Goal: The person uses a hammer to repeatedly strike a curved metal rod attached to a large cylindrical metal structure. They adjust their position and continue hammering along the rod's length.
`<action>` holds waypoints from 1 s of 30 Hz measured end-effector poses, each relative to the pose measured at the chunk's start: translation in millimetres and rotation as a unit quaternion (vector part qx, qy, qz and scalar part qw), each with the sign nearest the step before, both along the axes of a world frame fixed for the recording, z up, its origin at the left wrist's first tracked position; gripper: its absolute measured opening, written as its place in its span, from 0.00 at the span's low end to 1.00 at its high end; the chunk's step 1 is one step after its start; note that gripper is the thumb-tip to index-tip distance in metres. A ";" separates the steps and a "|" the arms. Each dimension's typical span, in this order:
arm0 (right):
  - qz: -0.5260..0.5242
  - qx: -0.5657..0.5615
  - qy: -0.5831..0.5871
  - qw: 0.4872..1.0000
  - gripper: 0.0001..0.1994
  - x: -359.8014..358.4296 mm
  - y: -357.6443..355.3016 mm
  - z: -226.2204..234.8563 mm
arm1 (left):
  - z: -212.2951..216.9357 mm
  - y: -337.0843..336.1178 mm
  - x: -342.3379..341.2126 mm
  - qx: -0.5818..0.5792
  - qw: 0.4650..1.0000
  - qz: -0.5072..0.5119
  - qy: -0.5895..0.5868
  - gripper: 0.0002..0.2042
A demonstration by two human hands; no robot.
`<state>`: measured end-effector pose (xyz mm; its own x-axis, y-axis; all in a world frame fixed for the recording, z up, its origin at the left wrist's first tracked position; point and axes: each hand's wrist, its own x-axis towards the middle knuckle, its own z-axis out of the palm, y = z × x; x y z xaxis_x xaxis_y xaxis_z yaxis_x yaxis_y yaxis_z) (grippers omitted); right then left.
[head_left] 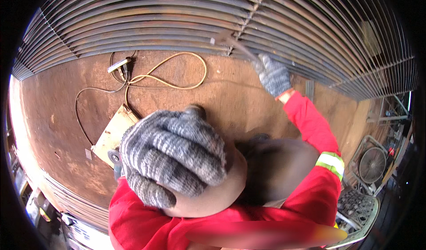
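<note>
My left hand (pixel 173 159), in a grey knit glove, is very close to the camera and curls over a tan rounded object (pixel 222 194); what that object is I cannot tell. My right hand (pixel 271 75), gloved the same with a red sleeve behind it, reaches out to the far right. It grips a thin metal hammer-like tool (pixel 235 45). The tool's blurred head lies against the steel bar grating (pixel 177 23) beside a cross seam. A dark blurred shape hides the area below my right arm.
A rusty brown steel plate (pixel 57 117) spreads below the grating. On it lie a yellow cable (pixel 195 63), a black cable (pixel 82 94) with a clamp-like holder (pixel 119 65), and a cream flat piece (pixel 113 132). A fan (pixel 372 163) and a grate (pixel 359 208) stand lower right.
</note>
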<state>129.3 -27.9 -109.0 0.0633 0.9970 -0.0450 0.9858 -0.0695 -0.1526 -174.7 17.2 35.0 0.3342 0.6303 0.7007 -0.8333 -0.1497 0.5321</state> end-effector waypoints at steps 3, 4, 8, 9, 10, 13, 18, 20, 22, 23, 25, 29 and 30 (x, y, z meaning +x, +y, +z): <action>0.184 0.106 0.039 0.977 0.19 7.0 -9.7 11.1 | -1.3 0.7 -0.8 0.001 1.000 -0.002 -0.004 0.13; 0.158 0.061 -0.004 0.986 0.21 7.6 -13.8 11.4 | -1.0 0.2 -0.2 -0.001 1.000 -0.004 -0.005 0.14; -0.032 -0.074 -0.028 0.996 0.24 15.4 9.1 12.2 | -2.3 -3.0 2.6 -0.008 1.000 0.001 -0.020 0.15; -0.036 -0.082 -0.029 0.996 0.22 11.7 14.3 17.4 | -0.8 -4.3 2.9 -0.007 1.000 0.005 -0.024 0.15; -0.046 -0.094 -0.030 0.994 0.21 1.7 14.7 24.3 | -1.8 -3.7 2.4 -0.008 1.000 0.006 -0.025 0.16; 0.053 0.039 0.007 0.998 0.15 0.5 -4.8 23.1 | -1.6 -4.5 -0.5 0.000 1.000 -0.005 -0.019 0.16; -0.007 0.028 -0.021 0.999 0.14 5.2 8.7 20.2 | -3.4 -4.1 0.3 0.006 1.000 -0.015 -0.009 0.16; -0.047 0.001 -0.049 0.998 0.16 -4.2 14.9 24.3 | -3.2 -5.0 0.0 0.009 1.000 -0.018 -0.006 0.16; -0.024 0.003 -0.010 1.000 0.16 -2.8 7.0 20.1 | -4.3 -2.9 0.2 0.014 1.000 -0.022 -0.006 0.16; -0.013 0.004 0.009 1.000 0.16 -2.3 2.1 19.7 | -4.2 -3.0 0.1 0.014 1.000 -0.027 -0.006 0.16; 0.042 0.046 0.028 0.998 0.17 -9.9 -7.0 32.1 | -5.0 -5.9 -1.9 0.016 0.999 -0.030 -0.002 0.16; -0.086 -0.051 0.036 0.994 0.21 2.1 8.3 22.6 | -5.3 -4.7 0.7 0.023 0.999 -0.032 -0.001 0.16; -0.082 -0.050 0.012 0.995 0.22 -0.4 11.3 27.1 | -5.0 -5.3 -0.1 0.023 0.999 -0.035 -0.002 0.16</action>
<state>128.9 -16.6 -81.9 0.2224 0.9638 -0.1469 0.9562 -0.2450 -0.1601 -174.8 11.9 30.0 0.3732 0.5729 0.7298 -0.8447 -0.1156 0.5227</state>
